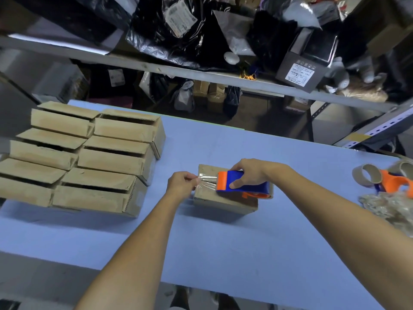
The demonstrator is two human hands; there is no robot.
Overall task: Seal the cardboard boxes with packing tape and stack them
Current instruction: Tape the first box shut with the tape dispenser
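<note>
A small cardboard box (223,203) lies on the blue table (223,247), in the middle. My right hand (252,173) grips a blue and orange tape dispenser (237,183) just above the box's top. A strip of clear tape (206,181) runs from the dispenser's orange end to my left hand (182,183), which pinches its free end over the box's left edge. At the left, several cardboard boxes (96,153) with unsealed flaps stand in two rows.
A second orange tape dispenser (393,182) with cardboard cores (367,175) lies at the table's right edge, beside a heap of crumpled clear tape (388,208). Metal shelving (201,73) with bags, parcels and a label printer (306,59) stands behind the table.
</note>
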